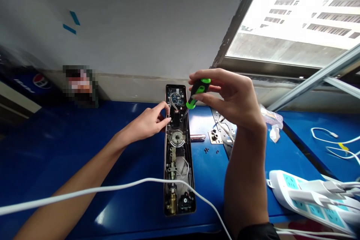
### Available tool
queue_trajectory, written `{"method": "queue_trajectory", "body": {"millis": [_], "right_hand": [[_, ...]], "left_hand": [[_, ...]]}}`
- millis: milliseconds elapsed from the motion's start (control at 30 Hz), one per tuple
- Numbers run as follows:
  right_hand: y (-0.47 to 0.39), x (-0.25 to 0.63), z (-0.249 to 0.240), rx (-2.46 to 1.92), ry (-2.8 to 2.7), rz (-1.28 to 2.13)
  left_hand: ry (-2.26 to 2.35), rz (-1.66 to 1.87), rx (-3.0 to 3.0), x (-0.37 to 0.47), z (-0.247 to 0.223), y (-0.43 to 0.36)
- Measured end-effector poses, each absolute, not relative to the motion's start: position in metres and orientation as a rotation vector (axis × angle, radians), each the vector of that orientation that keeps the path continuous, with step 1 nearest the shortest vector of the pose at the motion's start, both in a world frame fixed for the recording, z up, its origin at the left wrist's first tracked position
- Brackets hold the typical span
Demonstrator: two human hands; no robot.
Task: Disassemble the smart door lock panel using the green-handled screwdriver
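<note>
A long, narrow lock housing (165,157) lies lengthwise on the blue table, its inside showing. A circuit board (174,98) sits at its far end, a round metal disc (177,138) near the middle and a brass cylinder (172,203) at the near end. My right hand (225,95) grips a green and black screwdriver (200,89), whose shaft points down into the housing below the board. At the housing's left edge my left hand (157,120) is closed, thumb and forefinger bent together; whatever they pinch is too small to make out.
Small black screws (206,150), a square metal plate with a black part (215,136) and a dark panel (226,129) lie right of the housing. A white cable (126,185) crosses over its near end. A power strip (306,198) stands at the right.
</note>
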State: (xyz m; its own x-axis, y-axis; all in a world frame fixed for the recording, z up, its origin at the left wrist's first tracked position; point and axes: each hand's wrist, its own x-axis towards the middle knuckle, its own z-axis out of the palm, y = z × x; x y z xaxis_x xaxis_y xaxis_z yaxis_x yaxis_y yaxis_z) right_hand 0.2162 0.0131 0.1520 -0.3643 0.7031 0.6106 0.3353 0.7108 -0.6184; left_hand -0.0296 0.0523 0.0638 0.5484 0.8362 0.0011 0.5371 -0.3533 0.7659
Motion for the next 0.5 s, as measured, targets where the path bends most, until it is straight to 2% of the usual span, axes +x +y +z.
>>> {"method": "queue_trajectory", "body": {"millis": [100,300,500], "right_hand": [[0.0165,0.216,0.1507,-0.835,-1.923,0.38],[0.0128,0.217,0.1532,-0.761,-1.972,0.631],[0.0147,0.2089,0.1527,-0.863,-1.932,0.298]], "left_hand": [[1.102,0.507,2.034,-0.0291,0.0638,0.0517],[1.092,0.51,2.012,-0.0279,0.0629,0.0518],[1.094,0.512,2.035,-0.0289,0.062,0.0524]]}}
